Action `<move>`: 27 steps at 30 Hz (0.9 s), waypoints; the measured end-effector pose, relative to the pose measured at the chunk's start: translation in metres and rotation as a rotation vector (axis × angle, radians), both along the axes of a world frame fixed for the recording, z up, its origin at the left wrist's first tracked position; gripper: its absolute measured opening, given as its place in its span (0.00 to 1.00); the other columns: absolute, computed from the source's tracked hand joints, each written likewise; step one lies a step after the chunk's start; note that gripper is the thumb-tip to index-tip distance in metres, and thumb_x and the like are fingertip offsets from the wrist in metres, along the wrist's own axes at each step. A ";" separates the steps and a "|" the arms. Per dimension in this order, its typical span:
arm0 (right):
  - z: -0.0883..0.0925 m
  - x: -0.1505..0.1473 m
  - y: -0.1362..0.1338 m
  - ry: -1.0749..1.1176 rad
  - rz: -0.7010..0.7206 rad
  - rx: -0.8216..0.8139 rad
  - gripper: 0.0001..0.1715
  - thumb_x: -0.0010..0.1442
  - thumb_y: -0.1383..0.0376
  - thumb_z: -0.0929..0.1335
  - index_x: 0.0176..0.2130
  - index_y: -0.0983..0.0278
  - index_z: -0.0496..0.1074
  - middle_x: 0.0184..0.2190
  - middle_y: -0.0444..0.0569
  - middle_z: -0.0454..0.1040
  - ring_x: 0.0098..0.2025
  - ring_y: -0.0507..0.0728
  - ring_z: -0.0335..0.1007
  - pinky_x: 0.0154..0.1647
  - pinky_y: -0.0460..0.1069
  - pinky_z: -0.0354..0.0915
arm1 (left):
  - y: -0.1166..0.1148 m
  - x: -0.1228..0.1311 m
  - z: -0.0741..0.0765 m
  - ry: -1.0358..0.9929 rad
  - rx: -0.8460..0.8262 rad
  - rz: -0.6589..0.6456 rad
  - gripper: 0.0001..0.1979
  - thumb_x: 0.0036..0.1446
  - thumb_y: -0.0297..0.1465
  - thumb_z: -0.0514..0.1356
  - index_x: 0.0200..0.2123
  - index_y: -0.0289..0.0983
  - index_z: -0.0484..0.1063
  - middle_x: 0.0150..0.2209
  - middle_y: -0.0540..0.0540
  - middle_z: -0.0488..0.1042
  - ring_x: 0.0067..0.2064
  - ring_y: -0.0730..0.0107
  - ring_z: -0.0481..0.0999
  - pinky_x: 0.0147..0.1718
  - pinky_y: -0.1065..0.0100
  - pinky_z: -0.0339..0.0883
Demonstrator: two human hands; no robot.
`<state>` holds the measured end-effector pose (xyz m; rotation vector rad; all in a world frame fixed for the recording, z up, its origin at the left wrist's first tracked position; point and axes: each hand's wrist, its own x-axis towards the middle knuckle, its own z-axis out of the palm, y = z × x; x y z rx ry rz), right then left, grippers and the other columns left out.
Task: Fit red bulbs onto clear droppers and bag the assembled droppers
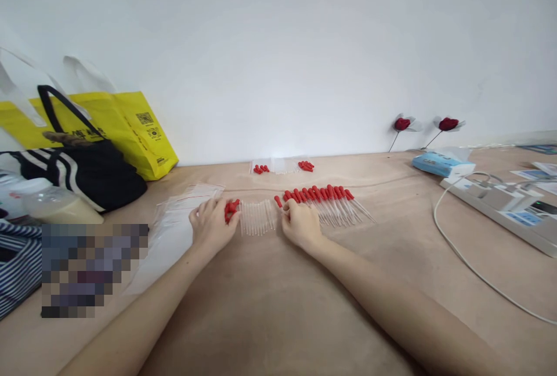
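Note:
My left hand [212, 224] is curled on the table, closed round a small bunch of red rubber bulbs [231, 209]. Between my hands lies a row of bare clear pipette tubes [257, 217]. My right hand [300, 224] rests with its fingers bent, pinching at the left end of a row of finished pipettes with red bulbs [328, 199]. One single red bulb [278, 201] lies just left of its fingertips. What the right fingers hold is too small to name.
Clear zip bags [180, 213] lie left of my left hand. More red bulbs [306, 165] and tubes sit by the wall. A yellow bag [134, 126] and a black bag [93, 170] stand at the left. A power strip [500, 205], white cable [461, 254] and blue tissue pack [439, 163] are at the right.

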<state>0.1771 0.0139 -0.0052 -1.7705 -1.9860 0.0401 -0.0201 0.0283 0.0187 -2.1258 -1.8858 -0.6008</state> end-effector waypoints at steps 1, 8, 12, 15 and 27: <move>0.000 -0.004 0.004 -0.003 -0.021 -0.006 0.11 0.54 0.68 0.60 0.38 0.67 0.67 0.31 0.53 0.74 0.36 0.58 0.69 0.37 0.51 0.51 | 0.002 -0.004 0.001 0.010 -0.018 0.033 0.16 0.51 0.39 0.53 0.41 0.39 0.67 0.42 0.39 0.69 0.47 0.50 0.65 0.44 0.51 0.53; 0.002 -0.013 0.018 -0.038 -0.106 -0.055 0.09 0.52 0.68 0.61 0.35 0.67 0.68 0.30 0.54 0.75 0.33 0.59 0.70 0.38 0.53 0.48 | 0.006 -0.009 0.003 0.042 -0.114 0.100 0.18 0.49 0.46 0.52 0.34 0.39 0.67 0.39 0.41 0.70 0.45 0.51 0.64 0.43 0.51 0.52; 0.005 -0.013 0.017 -0.054 -0.092 -0.067 0.11 0.54 0.66 0.60 0.35 0.66 0.69 0.31 0.53 0.75 0.35 0.58 0.69 0.39 0.52 0.47 | 0.007 -0.007 0.003 0.072 -0.073 0.115 0.17 0.53 0.45 0.50 0.31 0.40 0.69 0.38 0.43 0.71 0.45 0.54 0.65 0.45 0.51 0.49; 0.008 -0.017 0.014 -0.058 -0.066 -0.082 0.13 0.56 0.61 0.59 0.33 0.65 0.70 0.31 0.52 0.75 0.35 0.57 0.69 0.40 0.52 0.47 | 0.010 -0.007 0.002 0.088 -0.070 0.096 0.16 0.53 0.43 0.50 0.35 0.40 0.71 0.40 0.43 0.72 0.46 0.52 0.65 0.46 0.49 0.48; 0.014 -0.031 0.018 -0.062 -0.107 -0.224 0.14 0.51 0.60 0.63 0.28 0.67 0.73 0.29 0.56 0.75 0.32 0.59 0.70 0.41 0.55 0.48 | 0.021 -0.010 -0.016 0.029 0.143 0.020 0.12 0.53 0.36 0.52 0.28 0.40 0.74 0.35 0.46 0.76 0.42 0.55 0.68 0.49 0.48 0.44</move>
